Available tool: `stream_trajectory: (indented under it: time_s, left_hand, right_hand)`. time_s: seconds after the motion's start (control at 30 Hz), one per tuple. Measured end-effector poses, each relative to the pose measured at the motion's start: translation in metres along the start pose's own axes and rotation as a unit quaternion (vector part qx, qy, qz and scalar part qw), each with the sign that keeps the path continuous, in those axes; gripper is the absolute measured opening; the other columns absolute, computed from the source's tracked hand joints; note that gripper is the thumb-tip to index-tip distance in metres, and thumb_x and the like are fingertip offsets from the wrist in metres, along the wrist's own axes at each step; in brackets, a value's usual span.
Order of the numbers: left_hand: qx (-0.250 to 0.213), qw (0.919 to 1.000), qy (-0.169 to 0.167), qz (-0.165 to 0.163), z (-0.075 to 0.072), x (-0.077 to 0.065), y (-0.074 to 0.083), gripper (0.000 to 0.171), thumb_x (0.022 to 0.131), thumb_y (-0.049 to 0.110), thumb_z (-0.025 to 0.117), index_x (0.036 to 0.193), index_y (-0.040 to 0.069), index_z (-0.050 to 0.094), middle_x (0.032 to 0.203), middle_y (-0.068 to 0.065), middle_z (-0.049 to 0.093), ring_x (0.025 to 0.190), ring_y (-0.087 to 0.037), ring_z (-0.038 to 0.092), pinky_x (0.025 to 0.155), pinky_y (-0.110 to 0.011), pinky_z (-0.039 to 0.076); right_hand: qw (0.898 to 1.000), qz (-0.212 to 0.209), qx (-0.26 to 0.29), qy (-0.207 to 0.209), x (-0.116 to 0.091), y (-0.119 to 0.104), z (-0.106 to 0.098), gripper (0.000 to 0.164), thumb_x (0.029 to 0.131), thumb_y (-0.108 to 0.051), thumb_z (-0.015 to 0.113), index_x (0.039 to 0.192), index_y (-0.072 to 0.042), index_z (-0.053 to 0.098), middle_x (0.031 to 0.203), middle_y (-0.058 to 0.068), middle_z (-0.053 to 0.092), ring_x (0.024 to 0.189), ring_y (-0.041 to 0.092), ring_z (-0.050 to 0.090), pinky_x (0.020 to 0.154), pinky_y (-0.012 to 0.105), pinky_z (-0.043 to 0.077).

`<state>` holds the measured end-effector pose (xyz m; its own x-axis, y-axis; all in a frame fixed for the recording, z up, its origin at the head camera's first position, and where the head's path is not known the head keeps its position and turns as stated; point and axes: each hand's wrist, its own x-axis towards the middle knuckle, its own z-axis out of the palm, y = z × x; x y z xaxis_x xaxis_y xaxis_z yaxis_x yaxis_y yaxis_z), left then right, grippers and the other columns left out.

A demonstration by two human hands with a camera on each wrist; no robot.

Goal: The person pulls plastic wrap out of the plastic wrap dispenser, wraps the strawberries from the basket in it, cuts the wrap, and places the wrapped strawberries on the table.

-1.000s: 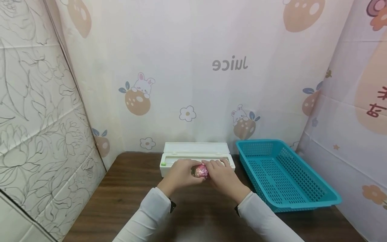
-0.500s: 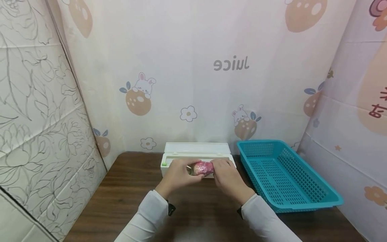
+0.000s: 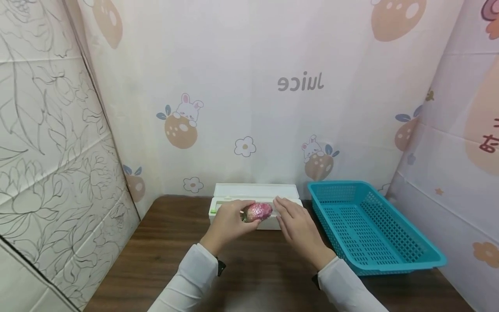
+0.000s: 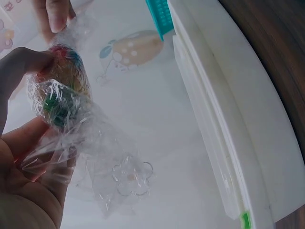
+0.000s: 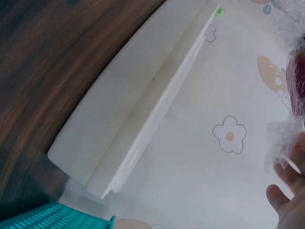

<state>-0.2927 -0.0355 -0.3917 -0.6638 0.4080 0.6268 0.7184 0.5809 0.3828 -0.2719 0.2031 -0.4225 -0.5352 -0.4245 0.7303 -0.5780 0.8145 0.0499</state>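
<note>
A pink, egg-shaped thing [image 3: 260, 211] with green at one end is wrapped in clear cling film [image 4: 114, 157]; its exact kind is unclear. My left hand [image 3: 229, 222] pinches it between thumb and fingers, raised in front of the white cling film dispenser [image 3: 269, 223]. Loose film trails below the green end in the left wrist view. Just right of the wrapped thing, my right hand [image 3: 298, 223] has its fingers extended and the thumb apart. In the right wrist view, its fingertips [image 5: 281, 169] are at a crumpled end of film.
The dispenser's white lid [image 3: 255, 190] stands raised against the patterned back wall, and a green slider [image 3: 213, 211] shows at its left end. A teal plastic basket [image 3: 397, 267] sits on the right of the dark wooden table [image 3: 156, 251].
My right hand has come away from the wrapped thing toward the right, its fingers straightening. More of the pink side shows, while my left hand keeps its hold.
</note>
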Motion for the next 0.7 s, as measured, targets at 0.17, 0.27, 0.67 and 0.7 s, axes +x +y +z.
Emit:
stream_trajectory:
  time_s: [0.17,0.27,0.67,0.7]
  left_hand:
    - [-0.009,0.9999,0.001,0.01,0.002,0.001,0.0,0.047,0.077,0.032,0.087,0.117,0.009,0.074,0.101,-0.002,0.074,0.079,-0.007,0.061,0.065,-0.018,0.052]
    - [-0.016,0.9997,0.004,0.017,0.003,0.0,0.0,0.047,0.078,0.031,0.087,0.117,0.01,0.074,0.102,-0.001,0.074,0.078,-0.007,0.06,0.065,-0.018,0.052]
    - [-0.004,0.9982,0.007,0.06,0.006,-0.001,-0.002,0.049,0.077,0.031,0.087,0.119,0.009,0.073,0.11,-0.001,0.074,0.093,-0.009,0.066,0.078,-0.023,0.056]
    - [-0.004,0.9982,0.004,0.06,0.006,-0.001,-0.002,0.049,0.077,0.031,0.088,0.119,0.009,0.073,0.111,-0.001,0.073,0.096,-0.009,0.067,0.081,-0.025,0.056]
  right_hand:
    - [0.999,-0.002,0.031,0.016,0.001,-0.001,0.0,0.052,0.109,-0.039,0.036,0.143,-0.004,0.055,0.137,0.013,0.06,0.12,0.028,0.061,0.096,0.046,0.052]
    - [0.998,0.016,0.059,0.003,0.001,-0.002,0.0,0.045,0.105,-0.029,0.053,0.143,-0.005,0.055,0.136,0.014,0.062,0.118,0.027,0.063,0.091,0.042,0.054]
    - [0.975,0.159,0.13,-0.082,0.006,-0.02,-0.007,0.04,0.099,-0.013,0.064,0.138,-0.003,0.06,0.123,0.013,0.068,0.102,0.017,0.068,0.086,0.041,0.057]
    - [0.973,0.166,0.132,-0.088,0.006,-0.021,-0.007,0.039,0.099,-0.013,0.064,0.137,-0.003,0.06,0.124,0.013,0.068,0.102,0.017,0.067,0.086,0.041,0.057]
